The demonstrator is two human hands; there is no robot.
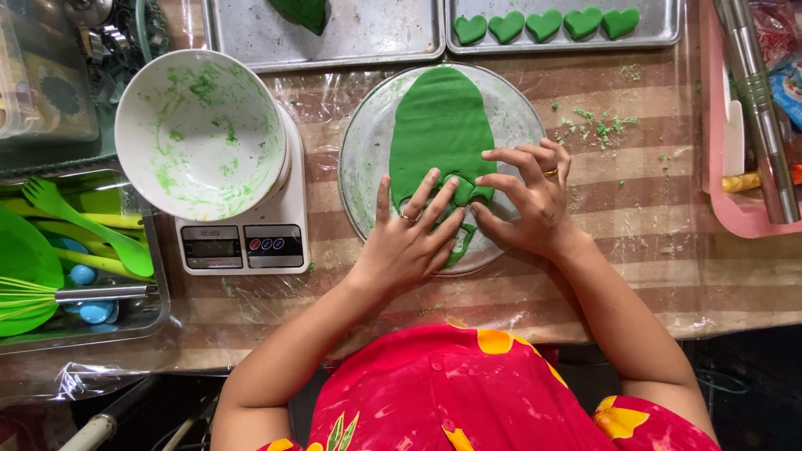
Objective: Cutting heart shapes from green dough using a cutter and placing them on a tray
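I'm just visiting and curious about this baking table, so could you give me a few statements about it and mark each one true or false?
1. Both hands rest on the green dough. True: the left hand and right hand press on its near end.
2. The dough lies on a square wooden board. False: it lies on a round plate.
3. Five green hearts sit on a metal tray at the far side. True.
4. The white bowl is full of dough. False: it holds only green smears.
5. The bowl sits on a kitchen scale. True.
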